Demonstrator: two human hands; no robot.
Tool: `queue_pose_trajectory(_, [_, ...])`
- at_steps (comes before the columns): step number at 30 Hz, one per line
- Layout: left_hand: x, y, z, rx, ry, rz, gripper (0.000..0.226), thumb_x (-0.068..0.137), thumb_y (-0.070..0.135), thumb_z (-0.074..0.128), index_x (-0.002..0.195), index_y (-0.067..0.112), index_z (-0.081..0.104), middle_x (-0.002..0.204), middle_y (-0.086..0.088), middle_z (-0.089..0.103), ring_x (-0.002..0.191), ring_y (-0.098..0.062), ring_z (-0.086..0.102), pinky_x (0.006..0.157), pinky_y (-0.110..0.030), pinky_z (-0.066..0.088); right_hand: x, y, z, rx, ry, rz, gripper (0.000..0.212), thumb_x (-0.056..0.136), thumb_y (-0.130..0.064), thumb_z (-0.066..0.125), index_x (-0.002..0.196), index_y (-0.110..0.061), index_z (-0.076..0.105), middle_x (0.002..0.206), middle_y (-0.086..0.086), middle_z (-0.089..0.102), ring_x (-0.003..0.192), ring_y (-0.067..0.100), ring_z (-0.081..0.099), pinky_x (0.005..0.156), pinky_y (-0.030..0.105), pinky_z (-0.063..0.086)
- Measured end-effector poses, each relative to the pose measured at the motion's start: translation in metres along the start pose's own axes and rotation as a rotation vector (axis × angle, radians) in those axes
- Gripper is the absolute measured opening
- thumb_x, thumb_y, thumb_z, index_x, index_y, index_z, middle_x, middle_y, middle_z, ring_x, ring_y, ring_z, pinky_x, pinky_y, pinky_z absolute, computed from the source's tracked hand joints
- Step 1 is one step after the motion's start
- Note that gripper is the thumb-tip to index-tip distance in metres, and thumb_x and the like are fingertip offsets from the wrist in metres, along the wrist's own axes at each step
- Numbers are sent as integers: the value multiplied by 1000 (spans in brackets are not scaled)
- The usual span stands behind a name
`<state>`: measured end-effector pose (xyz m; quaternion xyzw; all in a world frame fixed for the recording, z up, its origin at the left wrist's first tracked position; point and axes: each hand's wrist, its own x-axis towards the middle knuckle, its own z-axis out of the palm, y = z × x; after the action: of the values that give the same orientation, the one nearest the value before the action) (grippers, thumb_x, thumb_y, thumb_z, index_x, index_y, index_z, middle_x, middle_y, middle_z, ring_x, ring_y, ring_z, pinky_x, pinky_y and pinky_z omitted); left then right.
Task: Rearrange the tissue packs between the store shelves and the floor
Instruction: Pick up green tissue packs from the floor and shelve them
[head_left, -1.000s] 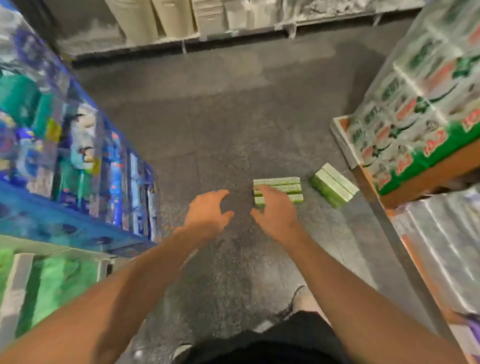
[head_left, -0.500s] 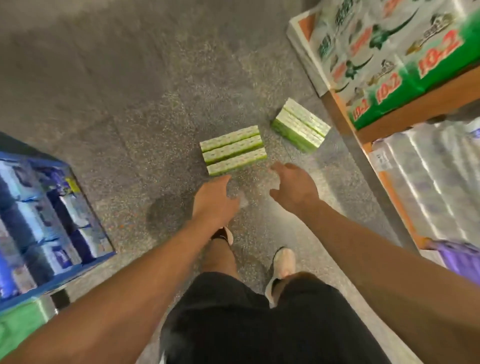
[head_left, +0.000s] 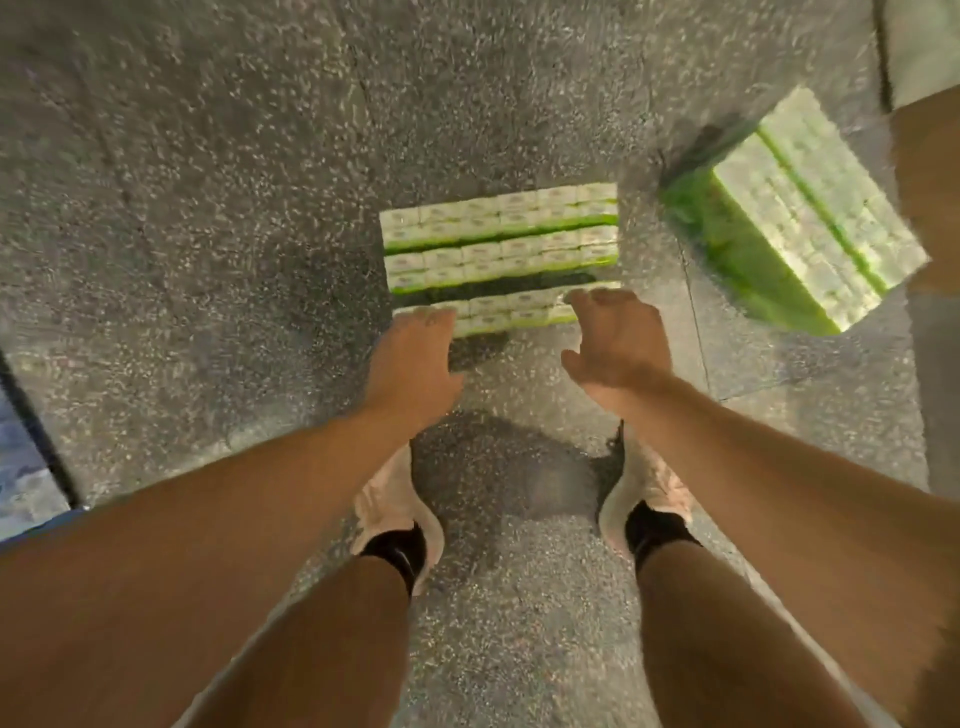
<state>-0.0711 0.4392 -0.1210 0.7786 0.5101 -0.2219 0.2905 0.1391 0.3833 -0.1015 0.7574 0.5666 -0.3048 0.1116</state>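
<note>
Head view is showing the left hand (head_left: 415, 364) and right hand (head_left: 618, 343), both spread and empty, closing on the nearest tissue pack (head_left: 506, 312) at 12 o'clock on the floor (head_left: 208, 208), risking an off-centre, slipping grab.

Floor (head_left: 208, 156): speckled grey stone-like terrazzo with a slight sheen; tissue packs at centre (head_left: 498, 228) and the tilted pack at upper right (head_left: 810, 218): glossy green-and-white plastic film wrap; shoes (head_left: 395, 509) at lower centre: pale matt fabric-like uppers over black cloth socks (head_left: 395, 551).
</note>
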Motion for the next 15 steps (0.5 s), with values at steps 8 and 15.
queue_pose_trajectory(8, [105, -19, 89, 153, 99, 38, 74, 71, 38, 79, 132, 16, 44, 124, -10, 54, 113, -32, 50, 95, -45, 42, 102, 28, 100, -187, 7, -151, 51, 73, -28, 72, 119, -18, 51, 113, 8, 61, 109, 34, 55, 92, 45, 41])
queue_pose_trajectory(15, [92, -22, 58, 111, 142, 73, 55, 79, 19, 72, 128, 16, 49, 123, -7, 55, 110, -30, 51, 90, -44, 46, 96, 22, 72, -247, 13, -183, 40, 81, -22, 60, 120, -23, 50, 115, 2, 63, 110, 30, 56, 94, 45, 35])
